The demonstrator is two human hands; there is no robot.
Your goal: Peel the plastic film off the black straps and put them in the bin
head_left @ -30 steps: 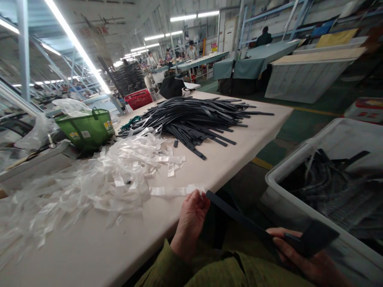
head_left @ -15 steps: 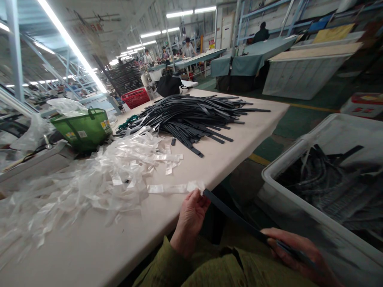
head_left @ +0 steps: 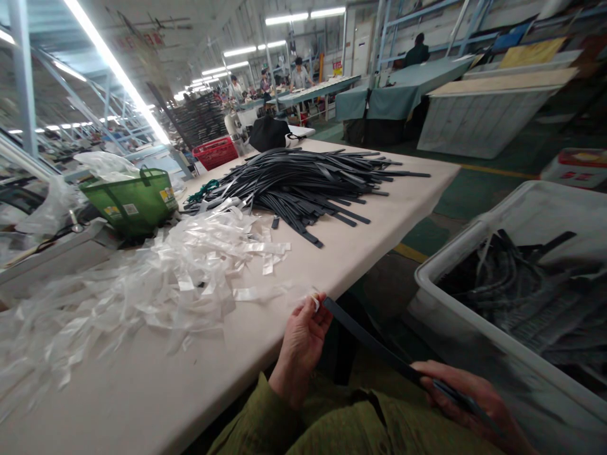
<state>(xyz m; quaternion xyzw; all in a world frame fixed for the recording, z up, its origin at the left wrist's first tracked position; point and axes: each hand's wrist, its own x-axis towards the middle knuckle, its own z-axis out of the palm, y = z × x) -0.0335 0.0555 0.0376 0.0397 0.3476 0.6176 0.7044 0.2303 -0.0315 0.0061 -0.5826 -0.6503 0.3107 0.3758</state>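
Observation:
A long black strap (head_left: 370, 341) runs from my left hand (head_left: 303, 341) to my right hand (head_left: 467, 398) just off the table's near edge. My left hand pinches the strap's end together with a small scrap of clear film (head_left: 314, 298). Lower right, my right hand is closed round the strap's other part. On the table (head_left: 360, 253) lies a heap of clear film strips (head_left: 156, 284), and behind it a big pile of black straps (head_left: 303, 183).
A green basket (head_left: 133, 202) and a red basket (head_left: 215, 153) stand at the table's far side. A white plastic bin (head_left: 512, 284) holding black straps sits on my right. Other people work at distant tables.
The long clear strip that trailed from my left hand over the table edge now lies loose on the table. Only a small scrap remains at my fingertips. The right hand's grip has shifted along the strap.

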